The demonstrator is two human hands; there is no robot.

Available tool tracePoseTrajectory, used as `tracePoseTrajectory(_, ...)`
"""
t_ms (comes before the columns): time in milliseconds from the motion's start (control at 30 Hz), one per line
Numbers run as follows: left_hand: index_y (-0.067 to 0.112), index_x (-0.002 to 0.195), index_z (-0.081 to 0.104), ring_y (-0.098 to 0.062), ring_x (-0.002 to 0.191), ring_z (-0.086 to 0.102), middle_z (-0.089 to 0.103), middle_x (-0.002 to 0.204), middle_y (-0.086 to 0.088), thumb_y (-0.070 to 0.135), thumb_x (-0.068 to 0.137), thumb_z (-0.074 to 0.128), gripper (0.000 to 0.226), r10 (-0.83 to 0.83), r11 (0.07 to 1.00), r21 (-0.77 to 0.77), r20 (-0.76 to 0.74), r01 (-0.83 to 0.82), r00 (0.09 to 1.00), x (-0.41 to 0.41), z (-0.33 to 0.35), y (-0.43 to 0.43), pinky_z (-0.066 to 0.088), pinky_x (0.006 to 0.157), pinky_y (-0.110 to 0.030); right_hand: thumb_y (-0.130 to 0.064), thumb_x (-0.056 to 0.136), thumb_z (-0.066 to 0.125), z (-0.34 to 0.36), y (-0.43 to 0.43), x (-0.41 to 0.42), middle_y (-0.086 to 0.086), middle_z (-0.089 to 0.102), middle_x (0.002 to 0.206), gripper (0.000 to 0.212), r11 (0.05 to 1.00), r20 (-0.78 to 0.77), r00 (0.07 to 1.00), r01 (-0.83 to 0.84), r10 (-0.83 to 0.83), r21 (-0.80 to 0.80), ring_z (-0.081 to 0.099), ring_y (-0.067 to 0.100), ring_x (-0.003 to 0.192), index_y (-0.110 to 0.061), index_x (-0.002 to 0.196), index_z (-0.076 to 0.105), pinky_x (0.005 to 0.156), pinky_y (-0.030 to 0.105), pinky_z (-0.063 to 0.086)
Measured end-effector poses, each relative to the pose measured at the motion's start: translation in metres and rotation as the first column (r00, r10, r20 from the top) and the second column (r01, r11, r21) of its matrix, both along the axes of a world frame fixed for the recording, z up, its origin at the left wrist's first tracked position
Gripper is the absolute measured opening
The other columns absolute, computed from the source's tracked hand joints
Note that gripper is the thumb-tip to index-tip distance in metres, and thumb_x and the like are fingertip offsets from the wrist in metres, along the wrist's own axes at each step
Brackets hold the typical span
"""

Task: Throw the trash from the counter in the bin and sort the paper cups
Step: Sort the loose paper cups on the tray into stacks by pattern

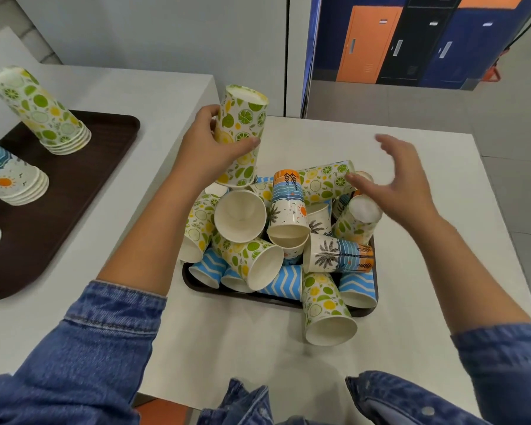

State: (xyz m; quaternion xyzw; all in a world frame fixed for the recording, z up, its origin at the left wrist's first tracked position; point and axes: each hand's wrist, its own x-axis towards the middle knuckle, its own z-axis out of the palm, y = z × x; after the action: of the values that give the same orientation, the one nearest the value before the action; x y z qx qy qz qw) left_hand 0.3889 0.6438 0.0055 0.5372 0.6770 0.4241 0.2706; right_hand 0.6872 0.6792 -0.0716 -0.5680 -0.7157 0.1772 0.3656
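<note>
Left hand (209, 145) fingers grasping inverted citrus cup stack (241, 133) above small tray (276, 297) of mixed cups; right hand (402, 182) fingers released, spread, hovering.

A single head-worn wide-angle view looks forward and down, close over the table (242, 348).

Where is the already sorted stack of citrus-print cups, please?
In the head view, the citrus-print stack stands upside down at upper left on the brown tray, behind the sun-print stack.
</note>
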Motion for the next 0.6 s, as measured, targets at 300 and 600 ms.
tracePoseTrajectory(300,0.023,0.139,0.036,-0.011,0.113,0.055,0.053,0.127,0.006,0.031,0.073,0.078,0.079,-0.044,0.997,0.068,0.085,0.038,0.995,0.014,-0.005,-0.005,0.051,0.088,-0.026,-0.051,0.061,0.081,-0.002,0.066,-0.028,0.004,0.052,0.135,0.088,0.880,0.482,0.805,-0.100,0.347,-0.465,0.048,0.027,0.121,-0.032,0.137,0.041,0.098,0.042,0.039)
tracePoseTrajectory(600,0.024,0.135,0.038,-0.002,0.107,0.056,0.055,0.124,0.008,0.031,0.072,0.080,0.076,-0.069,0.991,0.127,0.198,0.044,0.978,0.041,-0.004,-0.005,0.050,0.070,-0.005,-0.037,0.066,0.082,0.017,0.061,-0.010,0.001,0.048,0.118,0.073,0.905,0.303,0.891,-0.220,0.339,-0.364,0.051,0.021,0.106,-0.032,0.130,0.048,0.083,0.032,0.047)
